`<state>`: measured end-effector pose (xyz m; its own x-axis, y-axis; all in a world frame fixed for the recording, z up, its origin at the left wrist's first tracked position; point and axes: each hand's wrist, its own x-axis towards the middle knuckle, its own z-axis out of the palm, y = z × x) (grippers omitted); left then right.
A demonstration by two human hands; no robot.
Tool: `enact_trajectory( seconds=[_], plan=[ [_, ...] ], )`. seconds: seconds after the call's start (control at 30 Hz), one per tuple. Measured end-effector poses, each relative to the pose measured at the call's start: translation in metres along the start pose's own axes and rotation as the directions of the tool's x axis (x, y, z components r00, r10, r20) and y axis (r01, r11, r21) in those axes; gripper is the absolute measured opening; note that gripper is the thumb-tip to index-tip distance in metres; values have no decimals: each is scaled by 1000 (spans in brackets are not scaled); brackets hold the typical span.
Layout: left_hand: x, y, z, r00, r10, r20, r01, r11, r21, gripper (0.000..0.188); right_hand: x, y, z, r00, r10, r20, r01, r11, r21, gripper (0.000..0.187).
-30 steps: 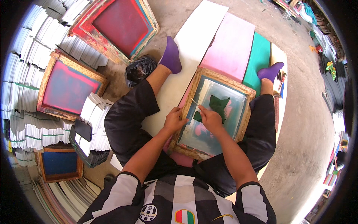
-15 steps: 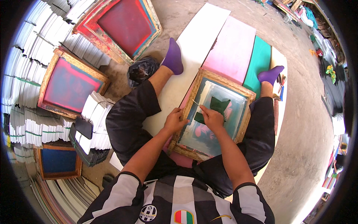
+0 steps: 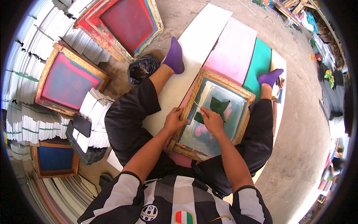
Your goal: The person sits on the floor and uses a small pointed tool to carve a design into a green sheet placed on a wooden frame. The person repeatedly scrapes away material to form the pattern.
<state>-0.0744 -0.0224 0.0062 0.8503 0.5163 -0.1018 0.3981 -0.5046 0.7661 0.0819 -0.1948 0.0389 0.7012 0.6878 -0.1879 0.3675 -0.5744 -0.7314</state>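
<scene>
A screen printing frame lies tilted between my legs, with a wooden border and bluish mesh. My left hand grips its left rail, thumb over the inner edge. Over the mesh, my right hand is closed round a thin, pale-tipped stick, whose exact kind I cannot make out. The stick's tip points to the mesh's upper left, beside a whitish strip. Dark green pieces show on or through the mesh, partly behind my right hand, along with pink patches.
White, pink and green sheets spread under the frame and my feet. Left are red, pink-blue and dark blue screens, stacked paper, a phone and a black plastic bag. Small tools lie by my right foot.
My right hand and the stick have shifted very slightly down. My left hand keeps its grip on the frame's rail. The view has turned a little.
</scene>
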Motion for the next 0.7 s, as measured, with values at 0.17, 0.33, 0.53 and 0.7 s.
enact_trajectory(
  seconds=[0.17, 0.33, 0.53, 0.7],
  plan=[
    [-1, -4, 2, 1000, 4, -11, -4, 999, -36, 75, -11, -20, -4, 1000, 19, -17, -23, 970, -241, 31],
    [1, -14, 8, 999, 34, -28, -36, 997, -73, 73, -10, -39, -7, 998, 42, 40, -21, 904, -427, 35],
    [2, -14, 10, 998, 49, -48, -51, 998, -44, 67, -7, -74, -4, 988, 106, 114, -17, 802, -598, 40],
    [4, -18, 11, 996, 77, -49, -79, 995, -52, 62, -3, -98, 12, 983, 145, 110, -31, 732, -680, 39]
  ],
)
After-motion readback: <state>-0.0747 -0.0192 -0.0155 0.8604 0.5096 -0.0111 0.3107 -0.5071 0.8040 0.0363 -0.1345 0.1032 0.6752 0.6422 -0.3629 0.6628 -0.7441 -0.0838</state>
